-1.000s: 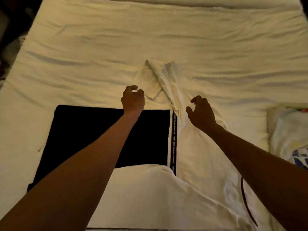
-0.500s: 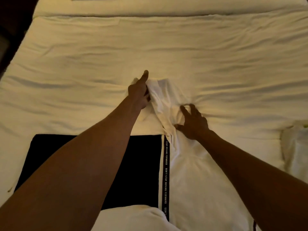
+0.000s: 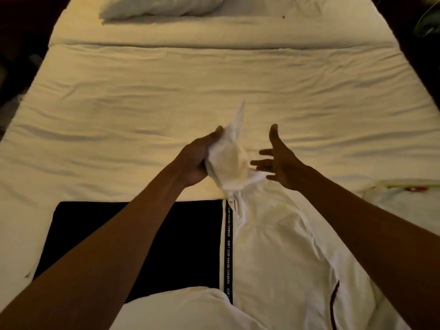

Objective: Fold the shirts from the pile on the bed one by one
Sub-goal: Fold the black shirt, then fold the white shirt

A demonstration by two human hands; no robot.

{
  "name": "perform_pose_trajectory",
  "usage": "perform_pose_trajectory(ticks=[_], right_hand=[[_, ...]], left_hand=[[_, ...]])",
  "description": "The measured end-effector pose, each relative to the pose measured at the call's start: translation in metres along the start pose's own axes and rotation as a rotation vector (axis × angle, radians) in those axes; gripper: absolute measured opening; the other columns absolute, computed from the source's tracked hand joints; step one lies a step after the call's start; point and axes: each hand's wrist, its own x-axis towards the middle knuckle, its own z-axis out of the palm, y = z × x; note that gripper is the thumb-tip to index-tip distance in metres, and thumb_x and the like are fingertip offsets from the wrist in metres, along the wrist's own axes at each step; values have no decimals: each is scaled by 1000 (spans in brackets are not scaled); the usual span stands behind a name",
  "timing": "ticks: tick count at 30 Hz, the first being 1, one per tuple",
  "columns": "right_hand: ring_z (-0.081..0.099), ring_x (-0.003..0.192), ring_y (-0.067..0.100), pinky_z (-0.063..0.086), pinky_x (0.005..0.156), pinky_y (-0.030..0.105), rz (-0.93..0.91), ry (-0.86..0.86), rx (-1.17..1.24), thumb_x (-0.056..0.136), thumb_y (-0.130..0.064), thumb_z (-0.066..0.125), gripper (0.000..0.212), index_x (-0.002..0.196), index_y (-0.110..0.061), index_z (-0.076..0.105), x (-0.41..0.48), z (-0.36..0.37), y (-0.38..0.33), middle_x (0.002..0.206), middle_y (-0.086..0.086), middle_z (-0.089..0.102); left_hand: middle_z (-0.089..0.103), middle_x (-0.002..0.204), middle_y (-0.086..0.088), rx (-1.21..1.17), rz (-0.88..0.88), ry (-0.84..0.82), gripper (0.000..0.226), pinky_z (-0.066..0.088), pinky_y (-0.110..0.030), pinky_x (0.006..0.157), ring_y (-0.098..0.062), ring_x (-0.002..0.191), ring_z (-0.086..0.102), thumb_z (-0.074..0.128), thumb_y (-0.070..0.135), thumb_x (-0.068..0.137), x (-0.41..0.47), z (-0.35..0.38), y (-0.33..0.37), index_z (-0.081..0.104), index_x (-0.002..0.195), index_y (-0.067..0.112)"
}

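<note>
A half black, half white shirt (image 3: 273, 246) lies spread on the bed (image 3: 166, 103), with a lettered black stripe down its middle. My left hand (image 3: 197, 160) grips the bunched white sleeve (image 3: 229, 163) at the shirt's far end and holds it lifted off the sheet. My right hand (image 3: 277, 160) hovers just right of that sleeve with its fingers spread, the fingertips close to the cloth. Whether they touch it is unclear.
More white clothing (image 3: 404, 198) lies at the right edge of the bed. A white pillow (image 3: 162, 5) sits at the far end. Dark floor borders the bed on both sides. Wrinkled sheet stretches beyond my hands.
My left hand took hold of the sleeve and raised it off the sheet. My right hand came off the cloth and spread its fingers. The view tilted up toward the pillow.
</note>
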Motion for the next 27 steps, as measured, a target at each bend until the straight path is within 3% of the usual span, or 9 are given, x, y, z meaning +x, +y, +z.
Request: perform_pose_trajectory(ticks=[4,7,10,12,15,17,20,22,27], right_hand=[[50,131,28,40,102,46,110,-180,32,59,-102,20,128,152,-15,32,-6,26,0,148,13,48],[51,131,28,47,95,45,99,-154,175,53,-99,38,129,150,-13,34,-6,47,5,148,10,47],[62,115,20,49,91,38,-41,-76,180,64,-74,71,88,126,-14,61,2,62,9,126,4,66],[63,112,21,51,88,36,-94,8,206,70,-50,83,63,117,-12,66,6,72,10,118,2,69],[65,101,20,54,83,35,-145,69,243,80,-42,78,37,102,-15,64,5,87,8,108,2,69],[65,92,18,56,77,35,-184,175,208,86,-47,72,28,91,-21,62,4,92,10,102,2,68],[66,95,21,56,88,44,-249,352,113,85,-61,64,43,93,-19,65,-2,87,12,102,4,68],[63,103,23,53,94,46,-259,403,46,83,-69,59,59,108,-15,64,-12,82,9,110,4,65],[54,115,25,52,78,38,-116,253,14,81,-71,60,81,140,-18,47,-45,71,14,133,3,52]], left_hand=[[54,137,-15,-45,-52,-121,52,41,-43,105,-27,120,53,52,34,101,-16,-9,1,50,144,6],[54,131,-16,26,-74,-169,44,40,-44,102,-28,117,52,57,30,98,-27,-27,-2,59,132,3],[68,110,-2,290,-41,-31,20,44,-42,92,-22,103,60,71,32,89,-44,-52,0,74,103,19],[70,104,4,479,15,143,12,46,-37,86,-16,96,63,68,30,93,-55,-81,2,74,100,22],[68,107,2,862,123,464,6,44,-32,82,-19,99,63,64,27,97,-77,-145,-7,69,100,27],[61,122,1,1081,78,488,16,42,-35,89,-25,113,57,60,25,99,-101,-189,-21,62,114,32],[42,150,0,1409,-31,351,46,37,-52,106,-34,137,35,56,18,100,-131,-228,-41,46,143,31],[33,155,-1,1605,-111,322,57,31,-58,107,-36,140,27,54,18,98,-142,-230,-49,35,151,28],[48,127,-13,1836,-136,390,38,35,-59,101,-42,127,38,54,27,100,-154,-216,-54,46,136,18]])
